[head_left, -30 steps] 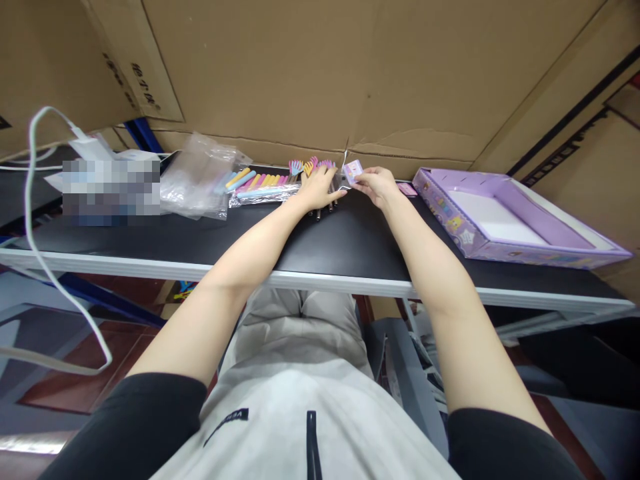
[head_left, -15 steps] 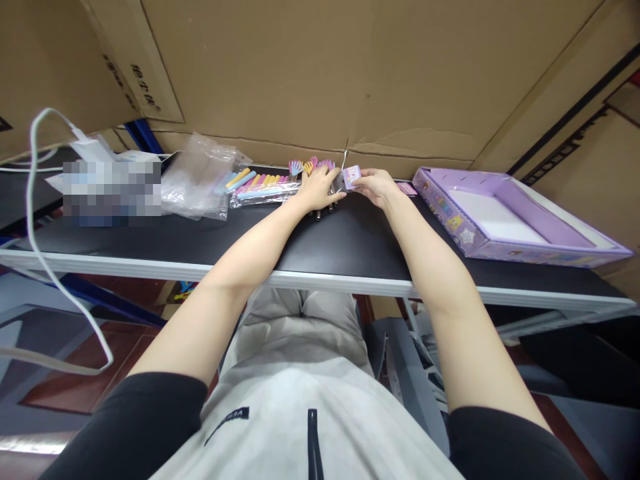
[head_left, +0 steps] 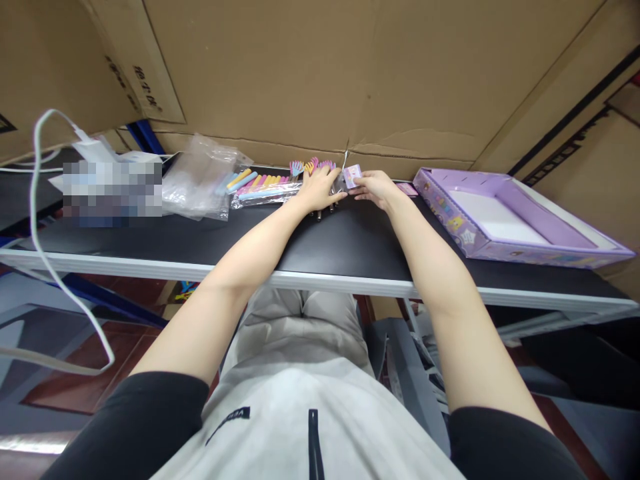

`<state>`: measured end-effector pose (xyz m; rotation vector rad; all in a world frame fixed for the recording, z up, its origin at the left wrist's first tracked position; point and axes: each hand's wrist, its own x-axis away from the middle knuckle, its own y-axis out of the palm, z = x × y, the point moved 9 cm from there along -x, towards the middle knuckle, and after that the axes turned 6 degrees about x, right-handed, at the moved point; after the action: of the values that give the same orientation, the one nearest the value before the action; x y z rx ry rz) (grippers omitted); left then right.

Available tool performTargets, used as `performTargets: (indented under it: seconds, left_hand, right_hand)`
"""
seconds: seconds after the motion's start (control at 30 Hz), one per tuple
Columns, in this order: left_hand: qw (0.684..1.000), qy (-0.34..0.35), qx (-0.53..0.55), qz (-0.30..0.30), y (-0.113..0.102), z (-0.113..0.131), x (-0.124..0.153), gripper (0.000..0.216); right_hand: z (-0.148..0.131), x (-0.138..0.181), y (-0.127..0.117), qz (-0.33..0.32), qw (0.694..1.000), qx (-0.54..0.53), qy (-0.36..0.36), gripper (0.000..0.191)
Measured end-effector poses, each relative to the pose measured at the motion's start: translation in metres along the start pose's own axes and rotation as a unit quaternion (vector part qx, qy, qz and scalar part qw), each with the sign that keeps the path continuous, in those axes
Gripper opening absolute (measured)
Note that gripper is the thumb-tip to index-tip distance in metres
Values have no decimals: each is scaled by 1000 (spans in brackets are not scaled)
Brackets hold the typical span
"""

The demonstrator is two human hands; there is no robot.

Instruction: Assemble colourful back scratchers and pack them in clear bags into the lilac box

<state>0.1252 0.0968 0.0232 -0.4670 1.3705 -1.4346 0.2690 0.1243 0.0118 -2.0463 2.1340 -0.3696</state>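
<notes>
Fingers spread, my left hand lies over a group of small items with colourful claw-like tops in pink, yellow and blue; it hides most of them. Short shiny metallic ends poke out below the palm. To its right, my right hand pinches the edge of a small purple printed card between thumb and fingers. The card stands tilted beside my left fingertips, with some clear plastic next to it. A pink card lies on the table behind my right wrist.
Several coloured sticks in clear wrap lie left of my left hand, beside a pile of clear plastic bags. A shallow purple box sits at the right. Cardboard walls the black table's back; a white cable hangs left.
Almost nothing differs. The fingers of my right hand have shifted very slightly at the card; my left hand stays in place.
</notes>
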Motion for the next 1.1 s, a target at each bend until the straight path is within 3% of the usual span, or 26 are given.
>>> performTargets:
  seconds: [0.07, 0.2, 0.5, 1.1]
  left_hand:
    - [1000, -2, 1, -1, 0, 0, 0, 68]
    - [1000, -5, 5, -4, -1, 2, 2, 68]
    - [1000, 4, 5, -3, -2, 3, 2, 68]
    - [998, 51, 28, 7, 2, 4, -2, 66]
  right_hand:
    - [0, 1, 1, -2, 1000, -2, 7, 5]
    - [-3, 6, 3, -3, 1000, 11, 3, 20]
    - [-7, 11, -1, -9, 999, 30, 0, 27]
    - [-10, 14, 1, -31, 998, 50, -13, 30]
